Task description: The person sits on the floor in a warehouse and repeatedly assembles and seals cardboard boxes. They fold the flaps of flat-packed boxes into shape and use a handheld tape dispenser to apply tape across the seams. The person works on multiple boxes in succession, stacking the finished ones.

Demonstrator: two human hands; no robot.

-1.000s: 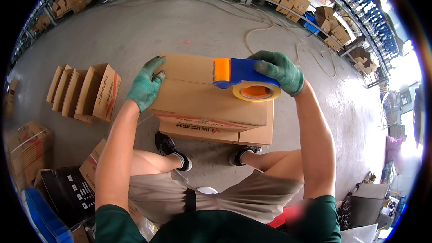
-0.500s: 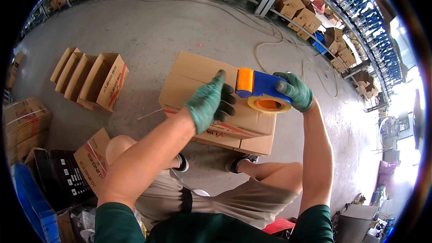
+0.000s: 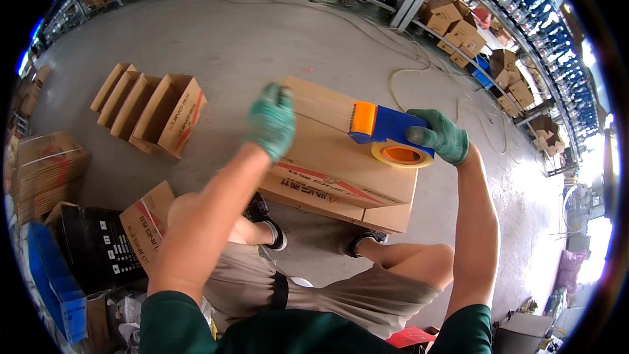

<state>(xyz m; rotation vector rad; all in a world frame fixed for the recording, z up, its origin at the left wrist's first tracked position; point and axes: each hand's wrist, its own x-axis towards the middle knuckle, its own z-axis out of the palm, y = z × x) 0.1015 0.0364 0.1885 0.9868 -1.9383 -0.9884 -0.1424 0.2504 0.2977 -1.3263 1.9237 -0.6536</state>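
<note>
A brown cardboard box [image 3: 327, 131] with its top flaps folded down lies on the floor between my feet. In a green glove, my right hand [image 3: 445, 136] grips a blue and orange tape dispenser [image 3: 394, 126] above the box's right part. The dispenser carries a roll of yellowish tape [image 3: 426, 158], and its orange end points left. My left hand [image 3: 270, 123], also gloved in green, is over the box's left edge. Motion blurs it and its fingers are partly hidden, so their grip does not show.
Open cardboard boxes [image 3: 181, 118] stand in a row on the left. Flattened cartons [image 3: 49, 177], a black box [image 3: 98, 249] and a blue bin [image 3: 56, 282] are at lower left. A hose [image 3: 393, 82] trails over the floor near racks with more boxes [image 3: 452, 23].
My left hand has moved left and slightly up, from over the box's middle to its left edge. The dispenser stays over the box's right part in my right hand. The whole view has shifted slightly.
</note>
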